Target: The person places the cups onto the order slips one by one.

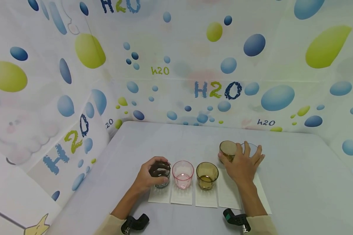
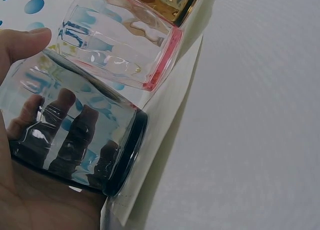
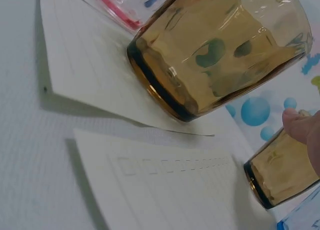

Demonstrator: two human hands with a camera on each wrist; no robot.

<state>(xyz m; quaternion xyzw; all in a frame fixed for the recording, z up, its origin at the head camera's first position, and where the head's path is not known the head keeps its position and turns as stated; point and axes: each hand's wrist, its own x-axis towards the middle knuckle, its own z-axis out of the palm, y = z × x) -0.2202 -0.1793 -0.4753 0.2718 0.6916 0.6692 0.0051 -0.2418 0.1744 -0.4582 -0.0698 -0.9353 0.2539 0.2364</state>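
White table (image 1: 309, 186) meets bubble-printed backdrop (image 1: 182, 42) at twelve o'clock. At nine, left hand (image 1: 147, 176) curls round dark glass (image 1: 161, 171); at two, right hand (image 1: 242, 167) spreads its fingers at rear amber glass (image 1: 227, 148), contact unclear.

Blue glass (image 1: 252, 149) partly behind right grip (image 1: 243, 164), sleeves (image 1: 108, 225) cut off
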